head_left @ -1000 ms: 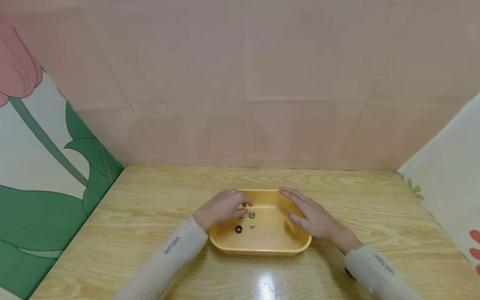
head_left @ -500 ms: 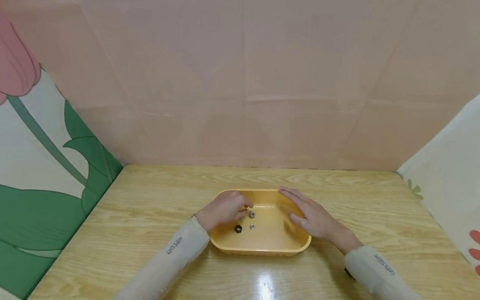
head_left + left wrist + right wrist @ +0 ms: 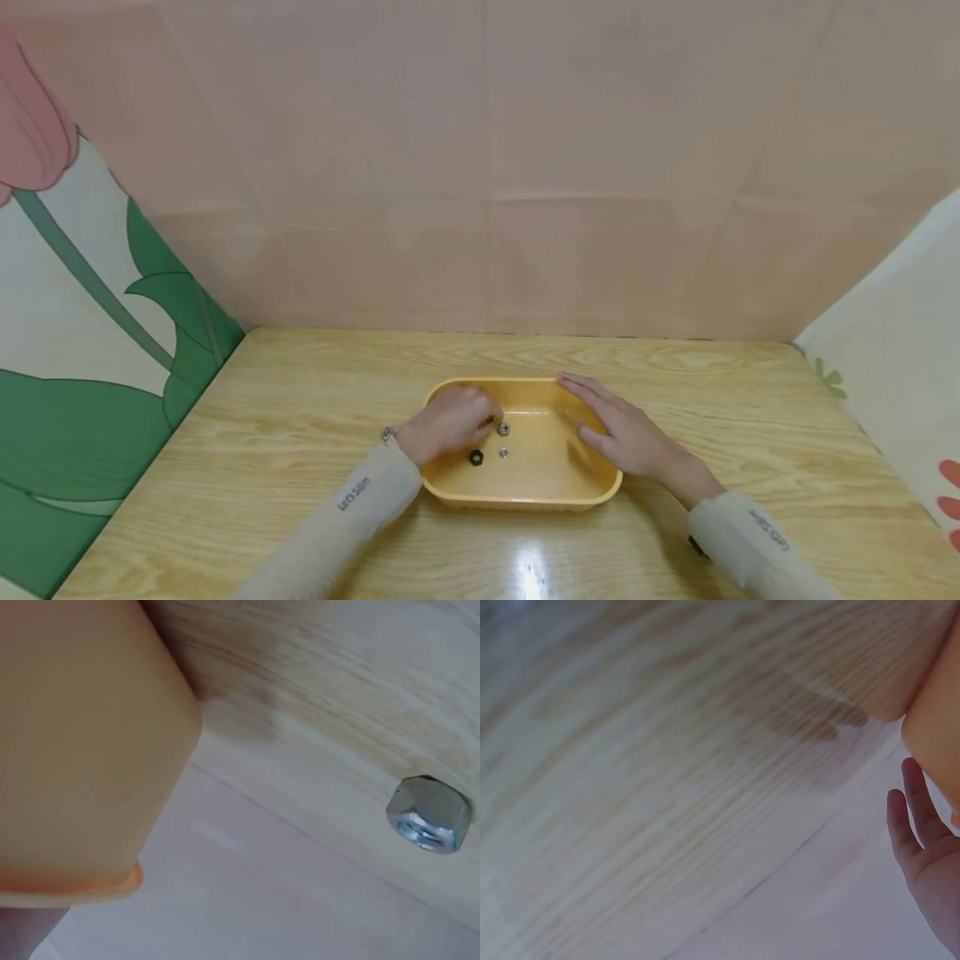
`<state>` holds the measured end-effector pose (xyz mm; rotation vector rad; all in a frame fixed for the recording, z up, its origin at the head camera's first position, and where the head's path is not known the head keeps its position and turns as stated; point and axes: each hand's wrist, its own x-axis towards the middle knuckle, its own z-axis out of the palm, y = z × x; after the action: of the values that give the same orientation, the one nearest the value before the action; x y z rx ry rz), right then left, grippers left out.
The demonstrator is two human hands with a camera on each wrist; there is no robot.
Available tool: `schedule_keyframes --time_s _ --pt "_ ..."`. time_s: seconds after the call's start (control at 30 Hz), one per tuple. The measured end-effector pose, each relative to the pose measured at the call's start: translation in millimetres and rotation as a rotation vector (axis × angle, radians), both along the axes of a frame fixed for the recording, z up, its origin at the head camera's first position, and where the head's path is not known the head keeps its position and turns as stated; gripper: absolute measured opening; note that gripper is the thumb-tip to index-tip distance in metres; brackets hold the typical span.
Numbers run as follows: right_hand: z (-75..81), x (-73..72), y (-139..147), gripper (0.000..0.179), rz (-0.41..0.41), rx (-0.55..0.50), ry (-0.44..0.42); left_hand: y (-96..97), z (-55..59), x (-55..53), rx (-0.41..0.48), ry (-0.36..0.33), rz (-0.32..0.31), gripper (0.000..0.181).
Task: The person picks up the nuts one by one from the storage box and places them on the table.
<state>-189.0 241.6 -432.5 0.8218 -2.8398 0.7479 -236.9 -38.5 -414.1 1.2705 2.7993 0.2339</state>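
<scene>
A yellow plastic tray (image 3: 540, 483) sits on the wooden table. My left hand (image 3: 450, 421) reaches over its left side, fingers curled down inside and covering one small nut. I cannot tell whether the fingertips pinch that nut. Close by in the tray lie a silver nut (image 3: 503, 429), a smaller silver nut (image 3: 504, 453) and a black nut (image 3: 476, 457). My right hand (image 3: 626, 429) rests at the tray's right rim, its fingers straight and the thumb over the inside. In the right wrist view, fingers (image 3: 915, 802) lie along the tray's outer wall (image 3: 941, 727).
Another silver nut (image 3: 387, 432) lies on the table left of the tray, right by my left wrist; the left wrist view shows this lock nut (image 3: 429, 815) large. Wooden tabletop (image 3: 337, 375) surrounds the tray. A pink backdrop (image 3: 487, 208) stands behind it.
My left hand has moved slightly right and down into the tray, its fingers curling more and covering a nut seen before. The nut outside has come into view. The right hand has stayed put.
</scene>
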Motion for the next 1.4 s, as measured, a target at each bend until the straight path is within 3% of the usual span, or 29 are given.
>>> schedule_keyframes --time_s 0.4,1.1,1.4 --pt "0.9 -0.5 0.8 0.064 0.001 -0.006 -0.015 2.3 -8.4 0.0 -0.002 0.036 0.017 0.017" --pt "-2.8 -2.1 4.1 0.062 0.023 0.006 0.024 5.2 -10.1 0.5 -0.042 0.040 0.063 0.017" --pt "-1.8 -1.9 2.8 0.062 0.023 -0.004 0.006 3.1 -13.5 -0.3 0.023 0.076 0.033 0.011"
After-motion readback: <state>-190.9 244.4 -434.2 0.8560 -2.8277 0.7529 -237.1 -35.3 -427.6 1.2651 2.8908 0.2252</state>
